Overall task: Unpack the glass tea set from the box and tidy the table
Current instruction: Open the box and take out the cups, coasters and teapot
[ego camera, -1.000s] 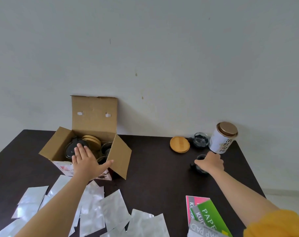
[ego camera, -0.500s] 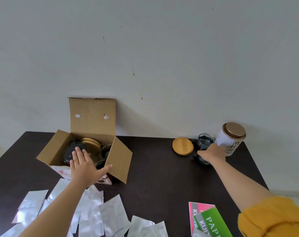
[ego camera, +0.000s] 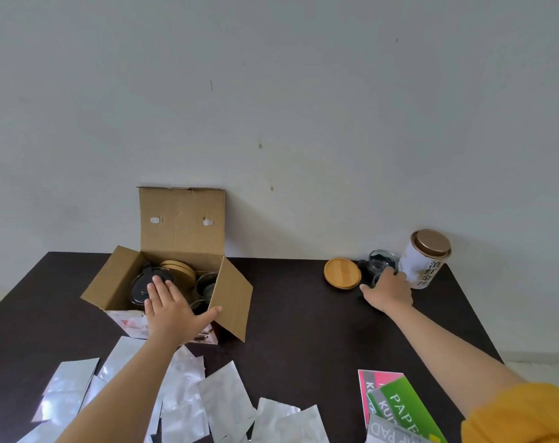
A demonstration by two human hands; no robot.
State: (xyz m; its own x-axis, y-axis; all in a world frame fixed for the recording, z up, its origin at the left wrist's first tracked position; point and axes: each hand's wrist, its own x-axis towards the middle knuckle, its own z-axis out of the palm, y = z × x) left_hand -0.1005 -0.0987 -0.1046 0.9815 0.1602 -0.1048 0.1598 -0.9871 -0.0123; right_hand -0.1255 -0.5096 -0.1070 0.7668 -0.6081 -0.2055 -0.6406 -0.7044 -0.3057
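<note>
meanwhile left hand (ego camera: 169, 310) lies flat over cardboard box (ego camera: 182, 225); right hand (ego camera: 388, 290) grips round glass cup (ego camera: 378, 278).

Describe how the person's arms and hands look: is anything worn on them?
Both hands, left and right, are bare, with no gloves, rings or watch visible. The left forearm is uncovered. The right arm has a mustard-yellow sleeve pushed up near the elbow.

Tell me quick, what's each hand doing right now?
Left hand: open, fingers straight, over the cardboard box.
Right hand: fingers curled round a small glass cup beside the tea tin.
</note>
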